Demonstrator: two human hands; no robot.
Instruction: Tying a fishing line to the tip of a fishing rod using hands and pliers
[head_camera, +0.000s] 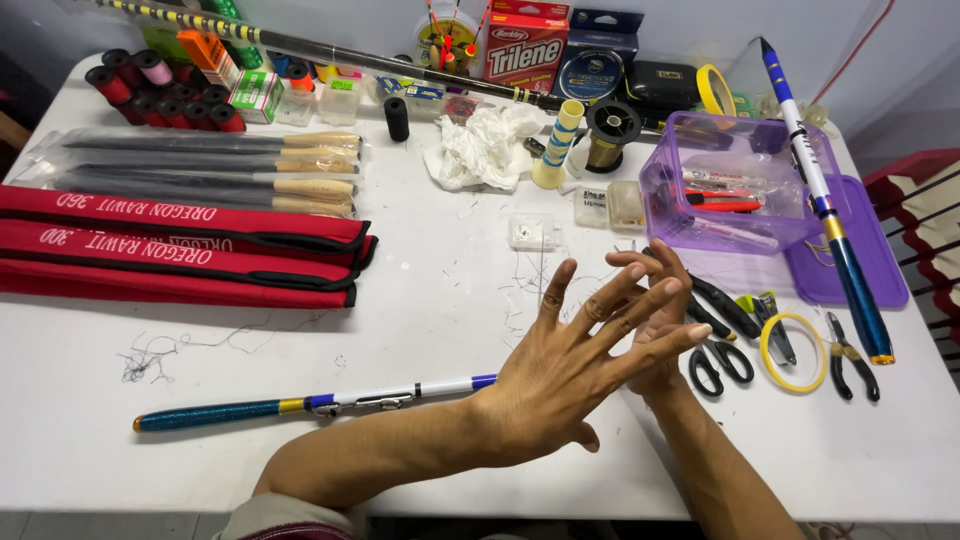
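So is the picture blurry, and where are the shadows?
Head view: mostly sharp; the left hand and right hand show crisp fingers, light is soft and even, only faint shadows lie on the white table beside the red cases, and the edges bend slightly.

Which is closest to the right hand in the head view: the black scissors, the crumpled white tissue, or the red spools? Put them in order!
From the right hand:
1. Black-handled scissors, just beside it.
2. Crumpled white tissue, farther up the table.
3. Red spools, far-left corner.
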